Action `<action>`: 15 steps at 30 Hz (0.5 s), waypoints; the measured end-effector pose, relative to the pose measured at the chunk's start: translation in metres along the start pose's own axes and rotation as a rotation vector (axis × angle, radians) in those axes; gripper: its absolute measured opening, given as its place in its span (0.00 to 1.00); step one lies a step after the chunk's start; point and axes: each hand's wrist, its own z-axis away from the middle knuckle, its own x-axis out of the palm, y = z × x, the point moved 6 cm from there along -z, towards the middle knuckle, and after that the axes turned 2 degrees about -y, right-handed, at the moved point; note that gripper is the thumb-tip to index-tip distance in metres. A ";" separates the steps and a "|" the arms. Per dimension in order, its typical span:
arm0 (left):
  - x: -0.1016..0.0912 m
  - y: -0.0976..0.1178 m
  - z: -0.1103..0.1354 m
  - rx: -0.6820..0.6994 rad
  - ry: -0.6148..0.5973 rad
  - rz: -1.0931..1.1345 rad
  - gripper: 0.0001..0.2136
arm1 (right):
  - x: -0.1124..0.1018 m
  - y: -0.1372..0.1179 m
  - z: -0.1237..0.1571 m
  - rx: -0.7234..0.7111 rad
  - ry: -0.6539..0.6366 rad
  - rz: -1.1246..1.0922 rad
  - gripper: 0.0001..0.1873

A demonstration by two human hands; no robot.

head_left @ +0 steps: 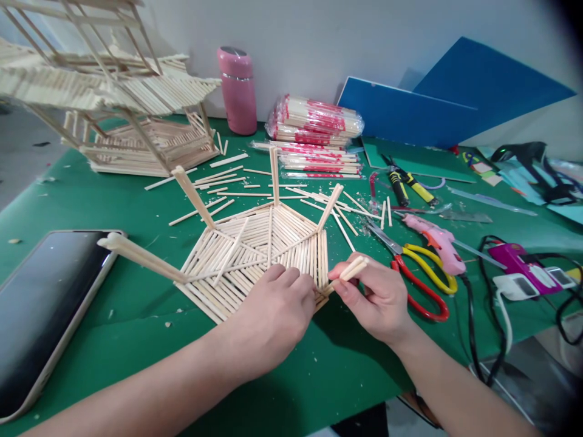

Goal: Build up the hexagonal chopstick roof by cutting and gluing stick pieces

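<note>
A hexagonal base of pale wooden sticks (255, 285) lies on the green table, with posts of bundled sticks (331, 206) standing at several corners and leaning outward. My right hand (380, 297) is closed around another stick post (353, 270) at the base's right front corner, thumb and fingers pinching it. Its lower end meets the corner, partly hidden by my fingers. Over the front of the base rests my left hand (280, 312), its fingers curled in near that same corner. What those fingertips grip, if anything, is hidden. One loose short stick (231, 252) lies across the base.
Around stand a stick-built pavilion model (136, 121), a pink bottle (237, 91), packs of chopsticks (316, 133) and a phone (54, 303). At right lie red-and-yellow-handled scissors (421, 273), a pink glue gun (437, 243), pliers (407, 182) and a purple power strip (523, 267) with cables.
</note>
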 end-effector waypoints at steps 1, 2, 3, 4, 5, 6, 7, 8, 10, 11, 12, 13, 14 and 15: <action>0.000 0.000 0.000 0.001 -0.001 0.004 0.08 | 0.000 0.000 0.000 -0.002 -0.001 -0.002 0.05; 0.001 0.000 0.000 -0.001 -0.004 0.007 0.08 | 0.000 -0.001 0.000 -0.007 -0.001 -0.004 0.05; 0.001 0.000 0.001 -0.003 -0.007 0.009 0.08 | 0.001 -0.001 -0.001 -0.011 -0.001 -0.005 0.05; 0.002 0.000 0.001 -0.004 -0.011 0.010 0.08 | 0.001 -0.002 -0.001 -0.013 -0.003 -0.007 0.05; 0.003 0.000 0.001 -0.005 -0.014 0.012 0.08 | 0.001 -0.002 -0.001 -0.015 -0.002 -0.007 0.05; 0.003 0.000 0.001 -0.006 -0.018 0.013 0.08 | 0.001 -0.002 -0.001 -0.015 0.000 -0.007 0.05; 0.003 0.000 0.001 -0.007 -0.019 0.015 0.08 | 0.001 -0.002 -0.001 -0.013 0.000 -0.005 0.05; 0.003 0.000 0.001 -0.007 -0.018 0.016 0.08 | 0.001 -0.002 -0.001 -0.014 0.002 -0.003 0.05; 0.002 0.000 0.001 -0.008 -0.013 0.018 0.07 | 0.001 -0.002 -0.001 -0.020 0.005 0.004 0.05; 0.001 0.000 0.001 -0.007 -0.011 0.020 0.07 | 0.001 -0.002 0.000 -0.022 0.007 0.008 0.05; 0.001 0.000 0.000 -0.007 -0.008 0.022 0.07 | 0.001 -0.002 0.000 -0.022 0.007 0.013 0.05; 0.001 -0.001 0.000 -0.007 -0.007 0.026 0.08 | 0.001 -0.002 0.000 -0.021 0.004 0.017 0.05; 0.001 0.000 0.000 -0.004 -0.008 0.034 0.08 | 0.001 -0.002 -0.001 -0.018 0.001 0.021 0.04; 0.001 0.000 0.000 -0.003 -0.009 0.042 0.08 | 0.001 -0.002 -0.001 -0.016 -0.005 0.024 0.04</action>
